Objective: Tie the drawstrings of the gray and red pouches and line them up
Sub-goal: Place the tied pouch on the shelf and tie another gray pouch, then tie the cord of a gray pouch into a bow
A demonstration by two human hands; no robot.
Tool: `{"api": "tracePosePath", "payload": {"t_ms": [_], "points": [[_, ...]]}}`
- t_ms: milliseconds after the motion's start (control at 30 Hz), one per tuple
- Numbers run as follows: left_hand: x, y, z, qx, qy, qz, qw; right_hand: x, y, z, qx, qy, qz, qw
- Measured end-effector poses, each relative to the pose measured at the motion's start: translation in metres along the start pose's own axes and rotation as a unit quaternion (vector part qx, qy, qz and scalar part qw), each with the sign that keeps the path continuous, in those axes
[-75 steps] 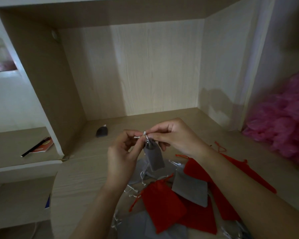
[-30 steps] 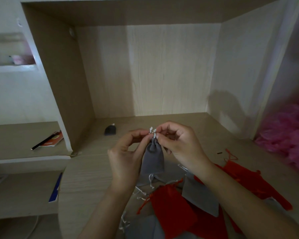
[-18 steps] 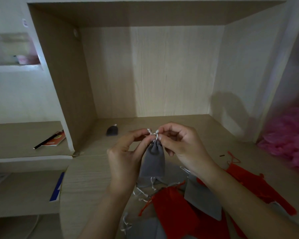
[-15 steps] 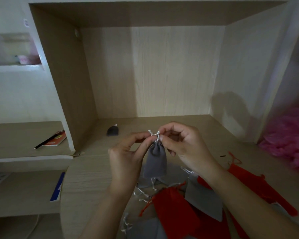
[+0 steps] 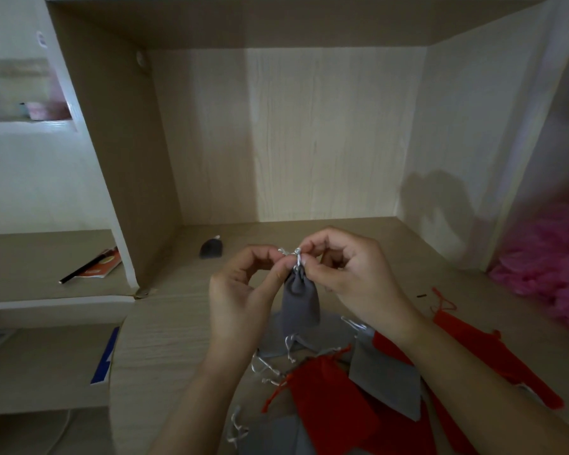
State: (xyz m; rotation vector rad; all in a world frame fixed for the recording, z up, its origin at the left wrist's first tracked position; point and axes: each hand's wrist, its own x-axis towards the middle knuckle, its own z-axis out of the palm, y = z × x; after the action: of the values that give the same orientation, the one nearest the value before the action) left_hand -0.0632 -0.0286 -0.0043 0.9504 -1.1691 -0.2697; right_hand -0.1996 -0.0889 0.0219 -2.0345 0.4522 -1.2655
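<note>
- Head view: the left hand [image 5: 240, 297] and right hand [image 5: 352, 274] are raised side by side, palms turned toward each other, fingertips meeting above the neck of a gray pouch [image 5: 300, 302].
- Left thumb and forefinger pinch the silvery drawstring [image 5: 292, 253]. The other fingers of that hand curl loosely behind.
- Right thumb and forefinger pinch the same drawstring just beside the left fingertips, with the remaining fingers folded toward the palm.
- The gray pouch hangs straight down from the fingertips, clear of the desk [image 5: 165, 339]. Its neck is gathered tight and its soft, matte cloth body is rounded.
- Below the fingers lies an overlapping heap on the pale wood-grain desk: a red pouch [image 5: 329, 399], a flat gray pouch [image 5: 385, 379] with square corners, and loose silvery cords.
- Right of the fingers, a long red pouch [image 5: 493, 359] lies flat.
- Beyond the fingers to the left sits a small dark object [image 5: 212, 248].
- Far left, a pencil [image 5: 83, 269] lies on an orange booklet [image 5: 104, 266] whose print is too small to read.
- Far right is a crinkled pink heap [image 5: 549, 257].
</note>
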Motion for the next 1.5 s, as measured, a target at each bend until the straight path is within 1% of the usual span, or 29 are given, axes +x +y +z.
{"api": "tracePosePath", "payload": {"t_ms": [100, 200, 267, 400, 533, 733, 833, 900, 1000, 1100, 1167, 1300, 1367, 1400, 1500], "points": [[0.0, 0.003, 0.002, -0.096, -0.034, -0.057, 0.993, 0.001, 0.001, 0.001, 0.027, -0.009, 0.016, 0.999], [0.003, -0.001, -0.001, -0.163, -0.08, -0.113, 0.977, 0.004, 0.001, -0.005, 0.042, -0.017, 0.028, 0.999], [0.005, -0.004, -0.003, -0.185, -0.122, -0.134, 0.966, 0.006, 0.003, -0.011, 0.038, -0.024, 0.028, 0.999], [0.005, -0.008, -0.004, -0.167, -0.165, -0.129, 0.963, 0.008, 0.007, -0.014, 0.023, -0.021, 0.025, 0.999], [0.003, -0.006, -0.002, -0.125, -0.182, -0.077, 0.972, 0.01, 0.009, -0.015, 0.02, -0.019, 0.032, 0.999], [-0.002, 0.001, 0.002, -0.091, -0.171, -0.036, 0.98, 0.011, 0.012, -0.016, 0.021, -0.029, 0.042, 0.998], [-0.001, 0.0, 0.002, -0.083, -0.17, -0.039, 0.981, 0.009, 0.011, -0.015, 0.011, -0.023, 0.037, 0.999], [0.002, -0.002, 0.003, -0.078, -0.161, -0.066, 0.982, 0.008, 0.013, -0.014, -0.02, -0.003, 0.033, 0.999], [0.002, -0.007, 0.007, -0.1, -0.14, -0.156, 0.973, 0.008, 0.02, -0.013, -0.088, 0.019, 0.031, 0.995], [0.001, -0.008, 0.01, -0.093, -0.142, -0.214, 0.962, 0.005, 0.024, -0.01, -0.189, 0.035, 0.007, 0.981], [0.005, -0.006, 0.01, -0.059, -0.143, -0.23, 0.961, 0.003, 0.024, -0.008, -0.219, 0.043, -0.019, 0.975], [0.02, -0.01, 0.001, 0.055, -0.144, -0.236, 0.959, 0.001, 0.029, -0.003, -0.206, 0.046, -0.035, 0.977], [0.034, -0.024, -0.012, 0.097, -0.12, -0.249, 0.956, -0.001, 0.041, -0.001, -0.221, 0.024, -0.015, 0.975], [0.044, -0.035, -0.022, 0.107, -0.1, -0.261, 0.954, -0.003, 0.049, 0.0, -0.247, 0.008, 0.004, 0.969], [0.074, -0.075, -0.055, 0.109, -0.023, -0.304, 0.946, -0.013, 0.08, 0.0, -0.357, -0.064, 0.092, 0.928]]}}
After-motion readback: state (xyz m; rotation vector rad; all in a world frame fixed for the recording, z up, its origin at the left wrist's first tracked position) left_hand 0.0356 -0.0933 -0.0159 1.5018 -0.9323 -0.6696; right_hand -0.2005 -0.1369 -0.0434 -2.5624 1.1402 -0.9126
